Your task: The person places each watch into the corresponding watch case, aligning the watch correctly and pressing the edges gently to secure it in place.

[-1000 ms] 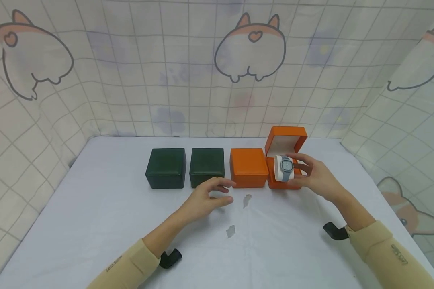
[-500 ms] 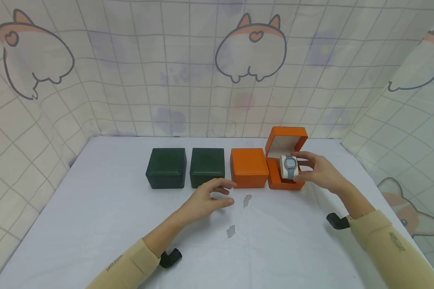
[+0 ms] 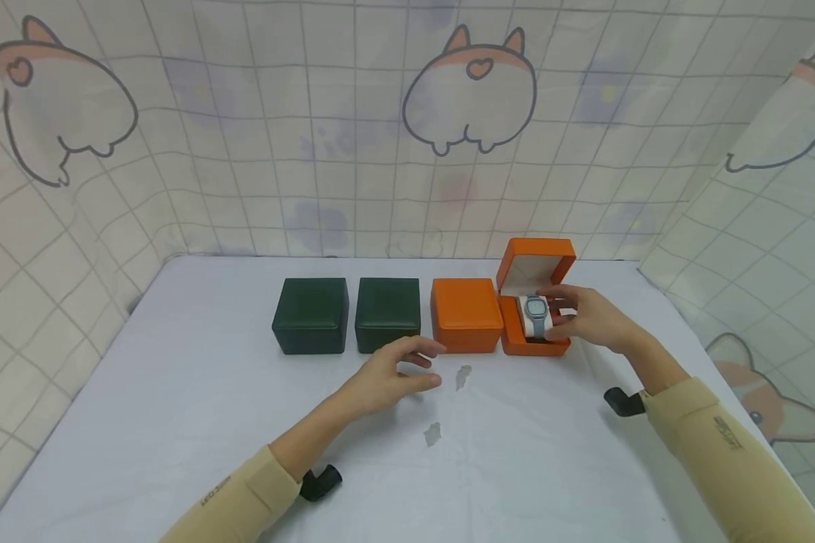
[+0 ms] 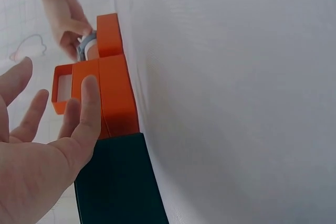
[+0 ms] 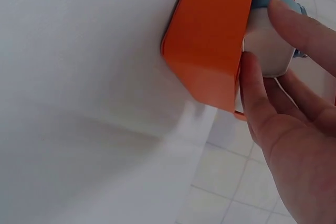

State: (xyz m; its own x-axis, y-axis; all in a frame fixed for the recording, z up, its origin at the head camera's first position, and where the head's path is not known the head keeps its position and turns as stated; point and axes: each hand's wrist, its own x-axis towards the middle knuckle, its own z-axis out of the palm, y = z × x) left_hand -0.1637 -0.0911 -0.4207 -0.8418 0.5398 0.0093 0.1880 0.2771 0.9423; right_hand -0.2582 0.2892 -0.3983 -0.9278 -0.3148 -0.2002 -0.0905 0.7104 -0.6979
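A watch (image 3: 536, 307) with a grey-blue strap is wrapped round a white cushion (image 5: 268, 40). My right hand (image 3: 591, 320) pinches the cushioned watch at its right side, within the opening of an orange watch box (image 3: 516, 343). The box's lid (image 3: 536, 260) stands raised behind it. In the right wrist view my thumb presses near the strap, and a fingertip lies at the box's rim; the cushion's underside is hidden. My left hand (image 3: 390, 377) hovers in front of the closed boxes, fingers loosely bent and holding nothing.
A closed orange box (image 3: 467, 313) stands immediately left of the open one. Two closed dark green boxes, one nearer (image 3: 389, 309) and one farther left (image 3: 311, 313), continue the row on the white-covered table (image 3: 176, 422). A patterned cloth (image 3: 353, 151) hangs behind.
My right hand and the cushioned watch shifted right, then back left and are now over the left part of the open box. My left hand has barely moved.
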